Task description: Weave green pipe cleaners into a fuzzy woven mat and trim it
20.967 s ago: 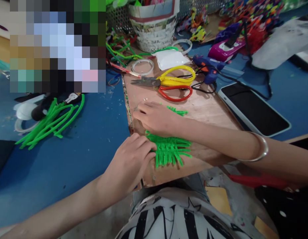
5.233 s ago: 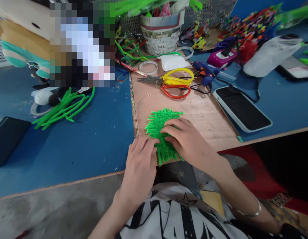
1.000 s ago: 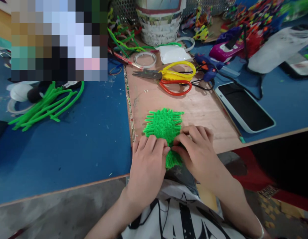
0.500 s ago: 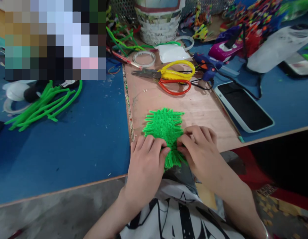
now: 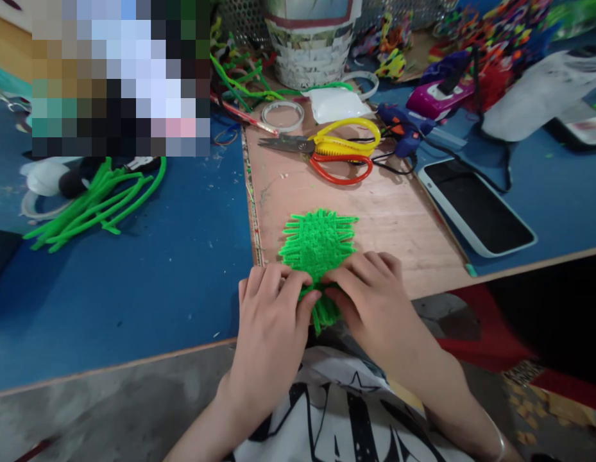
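Observation:
A bright green mat woven from pipe cleaners [image 5: 319,240] lies on a pinkish wooden board [image 5: 398,218] at the table's near edge. My left hand [image 5: 271,321] rests on the mat's near left part, fingers curled and pressed onto it. My right hand [image 5: 369,298] covers the near right part, fingers bent and pinching the strands. The two hands almost touch at the mat's middle. Loose green ends stick out below my fingers over the board's edge.
Yellow- and red-handled scissors [image 5: 333,154] lie at the board's far side, with a tape ring [image 5: 281,115] and a blue glue gun [image 5: 403,128] nearby. A phone [image 5: 475,205] lies at the right. Loose green pipe cleaners [image 5: 93,205] lie on the blue table [image 5: 134,276] at the left.
Both hands have shifted slightly left and closer together on the mat's near edge. The mat stays where it was on the board.

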`<state>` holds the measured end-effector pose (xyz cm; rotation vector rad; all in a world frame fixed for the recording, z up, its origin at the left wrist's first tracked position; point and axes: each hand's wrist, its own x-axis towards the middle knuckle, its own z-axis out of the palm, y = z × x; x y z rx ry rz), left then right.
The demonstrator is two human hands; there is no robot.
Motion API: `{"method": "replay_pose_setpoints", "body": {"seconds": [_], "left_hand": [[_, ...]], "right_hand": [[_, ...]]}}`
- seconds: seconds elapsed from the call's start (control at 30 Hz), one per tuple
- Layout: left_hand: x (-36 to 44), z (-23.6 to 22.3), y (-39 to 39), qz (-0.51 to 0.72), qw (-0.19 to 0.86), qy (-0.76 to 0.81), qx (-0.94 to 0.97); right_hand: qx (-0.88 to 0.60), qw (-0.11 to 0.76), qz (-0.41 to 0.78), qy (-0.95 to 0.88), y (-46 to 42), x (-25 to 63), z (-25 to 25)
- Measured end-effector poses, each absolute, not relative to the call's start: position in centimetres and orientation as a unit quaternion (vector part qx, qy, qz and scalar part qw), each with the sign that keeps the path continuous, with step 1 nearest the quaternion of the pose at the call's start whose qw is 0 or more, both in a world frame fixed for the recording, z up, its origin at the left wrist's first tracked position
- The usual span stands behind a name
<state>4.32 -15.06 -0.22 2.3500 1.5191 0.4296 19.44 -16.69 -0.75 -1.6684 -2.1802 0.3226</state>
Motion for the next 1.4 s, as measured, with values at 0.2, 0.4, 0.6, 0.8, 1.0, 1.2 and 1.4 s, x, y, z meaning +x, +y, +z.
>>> {"method": "replay_pose_setpoints", "body": {"seconds": [0.2, 0.4, 0.6, 0.8, 1.0, 1.2, 1.4], "left_hand": [[4.3, -0.3, -15.0, 0.148, 0.157, 0.541, 0.813], [3.9, -0.4, -14.8, 0.149, 0.146, 0.546, 0.812], [4.1, -0.6, -14.7, 0.16, 0.146, 0.525, 0.823], [4.4, -0.1, -14.9, 0.135, 0.122, 0.53, 0.828], [4.9, 0.5, -14.7, 0.094, 0.123, 0.515, 0.843], [5.3, 0.3, -14.8, 0.097, 0.122, 0.524, 0.837], [4.9, 0.1, -15.2, 0.128, 0.119, 0.538, 0.825]], "right_hand": [[-0.585, 0.146, 0.123, -0.789, -16.3, 19.1, -0.8], [-0.585, 0.136, 0.134, -0.788, -15.9, 19.3, -1.0], [-0.584, 0.143, 0.158, -0.783, -15.8, 19.4, -1.1], [-0.58, 0.159, 0.153, -0.784, -16.0, 19.4, -1.2], [-0.581, 0.154, 0.162, -0.783, -15.9, 19.4, -1.0], [-0.59, 0.155, 0.158, -0.777, -16.0, 19.3, -1.1], [-0.588, 0.162, 0.155, -0.777, -16.1, 19.3, -1.2]]}}
